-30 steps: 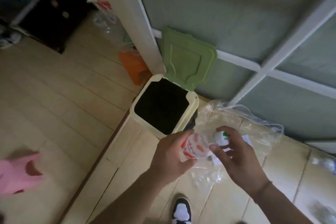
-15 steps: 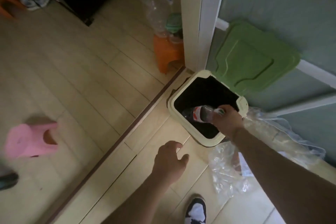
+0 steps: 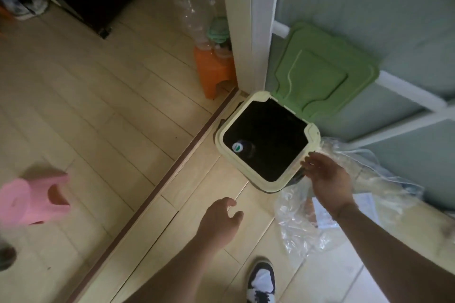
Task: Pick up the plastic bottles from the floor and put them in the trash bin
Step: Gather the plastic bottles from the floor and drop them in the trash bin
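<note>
The trash bin [image 3: 219, 139] has a pale cream rim and a dark inside, and its green lid [image 3: 322, 74] stands raised against the glass door. A plastic bottle [image 3: 242, 147] with a white and green cap lies inside the bin near its left wall. My right hand [image 3: 328, 181] hovers at the bin's right corner, fingers spread, holding nothing. My left hand [image 3: 219, 224] hangs lower over the floor in front of the bin, loosely open and empty.
A crumpled clear plastic bag [image 3: 305, 226] lies on the floor right of the bin. An orange stool [image 3: 213, 69] with clear bottles [image 3: 194, 15] stacked above it stands by the white door frame. A pink stool [image 3: 32, 200] is at the left. My shoe [image 3: 261, 280] is at the bottom.
My right hand carried the bottle over the bin and let it go; the bottle now lies inside. The right hand has pulled back to the rim. My left hand released the bottle earlier.
</note>
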Demonstrator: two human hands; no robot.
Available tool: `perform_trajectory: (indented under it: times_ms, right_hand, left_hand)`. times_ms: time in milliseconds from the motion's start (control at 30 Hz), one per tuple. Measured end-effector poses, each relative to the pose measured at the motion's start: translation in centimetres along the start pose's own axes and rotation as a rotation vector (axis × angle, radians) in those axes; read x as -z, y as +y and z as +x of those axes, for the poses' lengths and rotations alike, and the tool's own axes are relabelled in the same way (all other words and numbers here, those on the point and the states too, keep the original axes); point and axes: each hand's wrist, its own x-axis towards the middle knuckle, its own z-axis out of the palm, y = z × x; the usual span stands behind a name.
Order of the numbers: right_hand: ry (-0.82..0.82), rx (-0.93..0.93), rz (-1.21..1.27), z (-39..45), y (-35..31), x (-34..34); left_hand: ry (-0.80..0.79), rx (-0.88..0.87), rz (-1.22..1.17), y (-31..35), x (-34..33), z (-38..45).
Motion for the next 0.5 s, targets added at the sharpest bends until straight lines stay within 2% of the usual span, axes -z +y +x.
perform_trajectory:
  times_ms: [100, 300, 400, 500]
  right_hand:
    - [0.041, -0.088, -0.001, -4.1, 5.0, 3.1]
    - [0.117, -0.546, 0.138, -15.2, 16.6, 9.7]
    - [0.167, -0.643, 0.138, -20.9, 21.7, 12.7]
    - [0.345, -0.679, 0.156, -26.2, 25.4, 15.8]
  left_hand:
    - [-0.093, -0.013, 0.07, 1.9, -2.2, -0.9]
    - [-0.281, -0.066, 0.268, 5.9, -8.6, -3.7]
    - [-0.323, -0.13, 0.344, 7.9, -12.8, -5.5]
    - [-0.354, -0.238, 0.404, 9.9, -17.8, -8.1]
